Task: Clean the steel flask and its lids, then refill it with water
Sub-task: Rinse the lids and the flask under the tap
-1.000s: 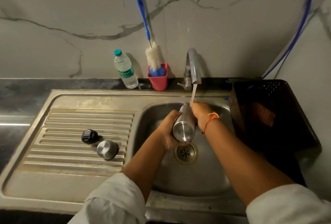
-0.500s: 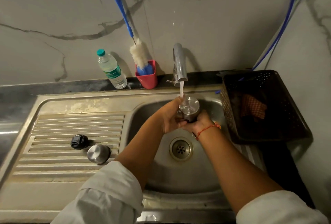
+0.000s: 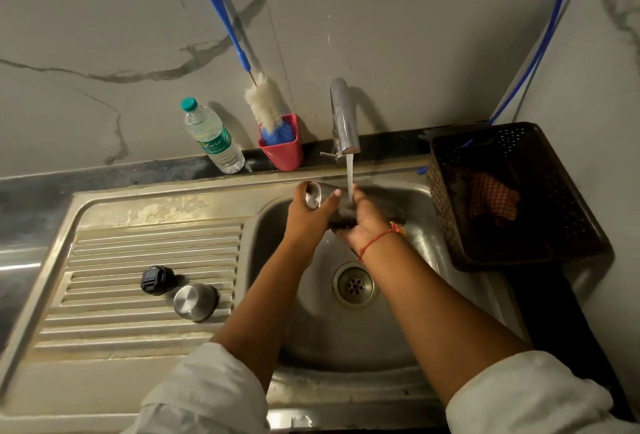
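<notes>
**Rinsing the steel flask under the running tap**

On the ribbed drainboard [image 3: 114,326], the black inner lid [image 3: 156,280] and the steel cap [image 3: 195,301] are sitting side by side, not in my hands. I am wrapping my left hand [image 3: 306,224] round one end of the flask [image 3: 314,195], which is lying on its side over the sink basin [image 3: 311,336], crossways beneath the tap [image 3: 343,118]. I cannot tell which end is the mouth. My right hand [image 3: 363,227] is cupping the other end from below, fingers curled round it, while the water stream [image 3: 349,175] is landing on the barrel just beside that hand.

I am expecting wet steel to be slick and rigid, giving nothing under a squeeze. I judge it light while empty and heavier as it fills. So I am holding it round the barrel with both palms rather than by the rim. For tipping it upright, I am planning to grip nearer the middle.
</notes>
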`<state>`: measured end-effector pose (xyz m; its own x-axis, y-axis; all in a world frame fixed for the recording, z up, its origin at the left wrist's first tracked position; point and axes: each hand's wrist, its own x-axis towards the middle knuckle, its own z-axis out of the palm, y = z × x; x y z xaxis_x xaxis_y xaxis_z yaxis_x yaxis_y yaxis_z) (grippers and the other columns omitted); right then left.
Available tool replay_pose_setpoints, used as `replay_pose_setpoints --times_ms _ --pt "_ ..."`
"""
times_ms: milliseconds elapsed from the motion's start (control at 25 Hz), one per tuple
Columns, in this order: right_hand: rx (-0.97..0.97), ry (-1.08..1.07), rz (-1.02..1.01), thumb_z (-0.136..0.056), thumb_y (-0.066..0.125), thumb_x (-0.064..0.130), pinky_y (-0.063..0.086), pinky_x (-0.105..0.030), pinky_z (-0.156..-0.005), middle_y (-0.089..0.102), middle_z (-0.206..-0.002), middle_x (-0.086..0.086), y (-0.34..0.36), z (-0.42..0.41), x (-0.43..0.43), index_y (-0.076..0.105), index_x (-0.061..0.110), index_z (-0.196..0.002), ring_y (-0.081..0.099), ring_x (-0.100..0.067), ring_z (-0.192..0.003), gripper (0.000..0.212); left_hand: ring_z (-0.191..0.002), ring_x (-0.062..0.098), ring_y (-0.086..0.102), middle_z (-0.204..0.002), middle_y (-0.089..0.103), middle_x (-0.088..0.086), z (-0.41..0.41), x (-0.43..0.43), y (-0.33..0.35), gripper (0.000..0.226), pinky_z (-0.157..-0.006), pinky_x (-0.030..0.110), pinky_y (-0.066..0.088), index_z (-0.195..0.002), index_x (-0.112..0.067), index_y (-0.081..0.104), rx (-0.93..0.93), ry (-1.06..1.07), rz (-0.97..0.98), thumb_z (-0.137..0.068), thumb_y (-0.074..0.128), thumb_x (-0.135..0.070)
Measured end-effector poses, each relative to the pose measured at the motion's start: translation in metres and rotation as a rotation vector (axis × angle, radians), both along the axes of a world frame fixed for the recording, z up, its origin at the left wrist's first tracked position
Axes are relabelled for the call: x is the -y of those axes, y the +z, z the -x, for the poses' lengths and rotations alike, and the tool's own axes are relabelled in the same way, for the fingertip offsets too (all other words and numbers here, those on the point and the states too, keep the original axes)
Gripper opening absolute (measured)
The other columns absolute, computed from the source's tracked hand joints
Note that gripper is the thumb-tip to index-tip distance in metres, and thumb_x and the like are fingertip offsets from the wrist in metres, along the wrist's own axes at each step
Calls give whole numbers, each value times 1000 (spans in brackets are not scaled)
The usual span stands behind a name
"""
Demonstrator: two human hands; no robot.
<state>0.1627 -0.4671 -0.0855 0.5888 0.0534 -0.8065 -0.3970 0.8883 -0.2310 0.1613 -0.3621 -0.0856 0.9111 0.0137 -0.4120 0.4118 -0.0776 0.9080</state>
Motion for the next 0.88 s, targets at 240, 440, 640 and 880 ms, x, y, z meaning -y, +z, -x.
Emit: replay_pose_setpoints --times_ms 240,440,640,880 --pt "-12 75 224 -64 89 36 59 -45 -74 69 -113 -12 -17 17 -7 58 20 -119 68 -30 -101 65 -105 30 66 -122 63 17 44 -25 -16 34 -73 35 59 -126 -21 56 -248 352 298 -98 53 -40" --pt "100 219 632 -58 89 43 61 -42 -79 72 -112 0 -28 37 -14 59 27 -119 71 -17 -94 71 -99 31 64 -115 63 20 60 -40 -31 29 -79 42 55 -115 -16 60 -545 499 383 -98 51 -38" --pt "286 426 1028 -67 88 22 53 -23 -74 68 -103 9 -25 52 -15 55 26 -123 66 -7 -86 66 -83 23 59 -96 63 10 58 -42 -38 23 -69 38 49 -111 -8 66 -556 294 47 -100 53 -23" --pt "380 391 1277 -66 88 14 48 -21 -81 67 -112 8 -24 53 -9 53 27 -127 63 -10 -97 71 -105 21 62 -111 67 8 19 -28 -15 14 -88 35 52 -110 -19 65 -177 141 -40 -104 55 -25"
